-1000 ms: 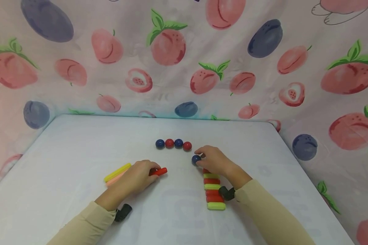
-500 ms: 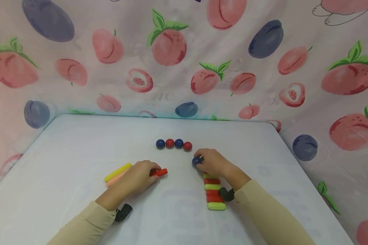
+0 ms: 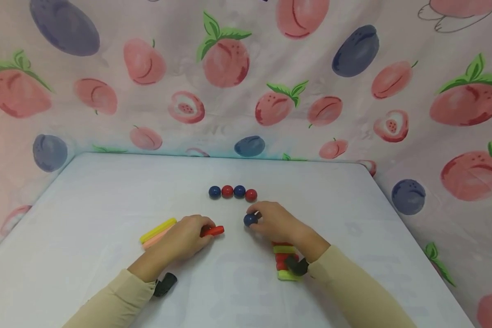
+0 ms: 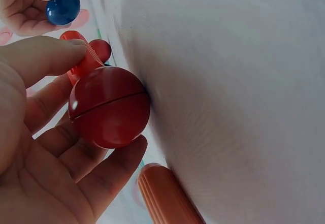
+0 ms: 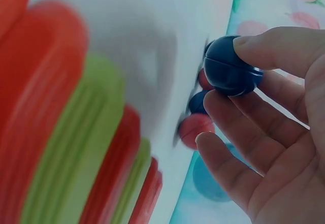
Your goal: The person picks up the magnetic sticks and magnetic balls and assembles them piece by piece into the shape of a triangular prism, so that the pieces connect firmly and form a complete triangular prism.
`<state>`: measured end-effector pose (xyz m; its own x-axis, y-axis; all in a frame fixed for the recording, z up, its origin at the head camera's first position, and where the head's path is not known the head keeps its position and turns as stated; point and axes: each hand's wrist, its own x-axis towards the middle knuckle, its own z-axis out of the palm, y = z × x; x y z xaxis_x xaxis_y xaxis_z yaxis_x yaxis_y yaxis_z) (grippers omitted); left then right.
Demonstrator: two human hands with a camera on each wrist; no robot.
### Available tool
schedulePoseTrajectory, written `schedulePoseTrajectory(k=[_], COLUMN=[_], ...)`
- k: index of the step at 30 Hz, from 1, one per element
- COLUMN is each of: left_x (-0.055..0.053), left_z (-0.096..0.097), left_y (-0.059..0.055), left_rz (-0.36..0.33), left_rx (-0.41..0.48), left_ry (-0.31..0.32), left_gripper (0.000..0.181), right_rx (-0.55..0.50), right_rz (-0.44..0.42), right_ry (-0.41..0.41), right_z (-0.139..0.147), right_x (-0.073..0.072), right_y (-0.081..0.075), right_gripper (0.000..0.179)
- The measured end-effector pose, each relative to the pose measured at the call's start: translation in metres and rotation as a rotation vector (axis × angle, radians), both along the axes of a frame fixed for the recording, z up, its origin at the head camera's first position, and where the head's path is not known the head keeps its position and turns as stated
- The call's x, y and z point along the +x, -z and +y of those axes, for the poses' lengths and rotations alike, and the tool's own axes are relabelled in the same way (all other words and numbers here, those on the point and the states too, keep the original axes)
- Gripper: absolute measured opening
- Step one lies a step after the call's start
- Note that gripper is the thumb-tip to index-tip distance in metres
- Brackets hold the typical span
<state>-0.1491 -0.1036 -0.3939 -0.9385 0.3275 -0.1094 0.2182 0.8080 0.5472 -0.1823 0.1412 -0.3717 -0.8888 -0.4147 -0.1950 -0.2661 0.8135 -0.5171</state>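
Note:
In the head view my right hand (image 3: pixel 275 222) pinches a glossy blue ball (image 3: pixel 250 220) between thumb and fingers, just above the table. My left hand (image 3: pixel 188 234) holds a short red ribbed stick (image 3: pixel 216 231) between thumb and forefinger, one end poking out to the right. The left wrist view shows a red ball (image 4: pixel 110 107) with a groove round it, cupped at the same hand's fingers; the head view hides it. Right of the left hand and behind the blue ball, a red ball (image 3: pixel 251 195) ends a row of alternating blue and red balls.
A yellow stick (image 3: pixel 157 231) and an orange stick (image 3: pixel 153 240) lie beside the left hand. Under the right wrist runs a column of red and yellow-green sticks (image 3: pixel 284 249), partly covered. A fruit-print cloth (image 3: pixel 238 109) hangs behind the white table (image 3: pixel 106 191).
My right hand first drew the blue ball slightly nearer, then carried it left, away from the stick column. The left hand stays in place with the red stick.

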Motion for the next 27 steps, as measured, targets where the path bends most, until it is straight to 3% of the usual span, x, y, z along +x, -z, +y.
schedulePoseTrajectory(k=[14,27], left_x=[0.001,0.001], left_z=[0.004,0.008], left_y=[-0.002,-0.001], left_rz=[-0.012,0.008], left_rx=[0.035,0.026], left_ry=[0.020,0.042], left_gripper=[0.021,0.021], right_rx=[0.012,-0.004], right_rz=[0.008,-0.004], right_ry=[-0.064,-0.076], right_z=[-0.017,-0.026], right_x=[0.004,0.007], right_y=[-0.002,-0.001], right_gripper=[0.036,0.038])
